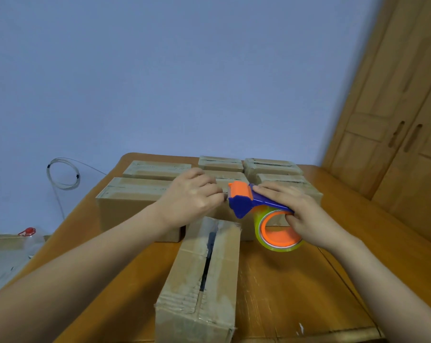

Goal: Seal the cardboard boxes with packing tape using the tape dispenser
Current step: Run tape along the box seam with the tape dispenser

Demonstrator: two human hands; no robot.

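1. Both hands are raised over the middle of the table [308,280]: my left hand [192,196] has its fingers curled and tips pinched together, and my right hand [298,211] is wrapped round the tape dispenser [244,200].
2. On the left, my fingertips meet right at the dispenser's orange mouth. I judge they are pinching the tape end, but the film is clear and I cannot make it out. I want that pinch across the full width, so the tape does not fold onto itself.
3. Below and between my hands lies the near box [202,268], its long side running toward me and its centre seam gaping dark, not yet sealed. I should stick the tape end down over the far end wall first, then push the flaps together before running along the seam.
4. Right of the pinch, the dispenser hangs in the air above the far end of that box, touching only my hands. The tape roll [278,240] sits under the blue handle. I keep the mouth square to the seam so the strip lands centred.
5. On the right, my fingers lie over the handle while others hook into the roll's orange core. That hold may brake the roll, so I should ease it when pulling.
6. More boxes [271,167] wait in rows at the far side.
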